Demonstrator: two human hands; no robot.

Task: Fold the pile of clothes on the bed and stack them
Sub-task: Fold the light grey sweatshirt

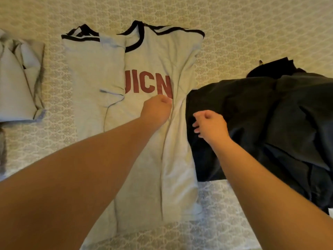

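Observation:
A light grey T-shirt (100, 73) with dark trim and red letters lies spread on the bed, both side parts folded inward. My left hand (157, 110) rests on its middle below the letters, fingers curled; whether it pinches the cloth I cannot tell. My right hand (209, 126) hovers at the shirt's right edge, fingers loosely curled, over the edge of a dark pile of clothes (270, 120). A folded pale garment (18, 82) lies at the far left.
The bed cover (252, 33) has a beige patterned print and shows all around the clothes. A small white bit (330, 212) peeks out at the right edge under the dark pile.

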